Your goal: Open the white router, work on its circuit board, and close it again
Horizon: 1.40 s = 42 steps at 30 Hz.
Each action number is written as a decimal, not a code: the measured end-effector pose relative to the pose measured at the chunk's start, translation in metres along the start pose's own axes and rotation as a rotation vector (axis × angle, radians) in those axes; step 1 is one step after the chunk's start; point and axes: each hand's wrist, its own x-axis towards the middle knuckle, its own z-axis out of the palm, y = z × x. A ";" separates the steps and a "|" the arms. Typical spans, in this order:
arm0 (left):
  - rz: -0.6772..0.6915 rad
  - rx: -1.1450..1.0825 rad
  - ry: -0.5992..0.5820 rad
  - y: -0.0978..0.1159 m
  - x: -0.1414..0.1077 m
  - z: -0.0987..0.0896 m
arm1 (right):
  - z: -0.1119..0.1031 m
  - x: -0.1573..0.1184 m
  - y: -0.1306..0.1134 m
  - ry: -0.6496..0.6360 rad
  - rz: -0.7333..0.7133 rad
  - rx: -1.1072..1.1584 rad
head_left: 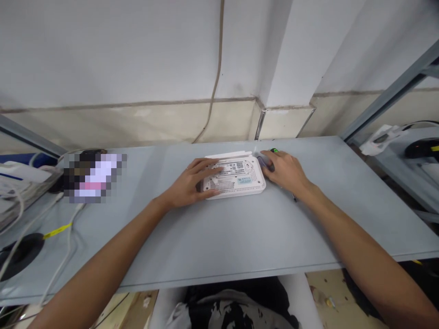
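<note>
On the grey table [284, 237], below a white wall [103, 55], the white router [247, 183] is pressed down by the spread left hand [187, 183]. A blue tool [265, 162] is clasped in the closed right hand [284, 171] at the router's edge, where a slip could be caused by uneven pressure, and the router could be skidded.

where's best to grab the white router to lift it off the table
Likely the near long edge of the white router, coming from the person's side: that edge is straight and free, while folded antennas line the far edge and the left hand covers the left end. The casing sits low and flat, so fingers may need to tip it up first.
</note>
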 end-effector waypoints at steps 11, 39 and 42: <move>-0.023 -0.085 -0.044 -0.015 -0.003 -0.012 | -0.053 -0.001 0.004 0.101 0.176 0.923; -0.167 -0.115 -0.070 -0.034 -0.008 -0.040 | -0.045 -0.010 -0.020 0.054 -0.055 1.094; -0.180 -0.115 -0.063 -0.033 -0.008 -0.039 | -0.042 -0.011 -0.019 0.036 -0.079 1.076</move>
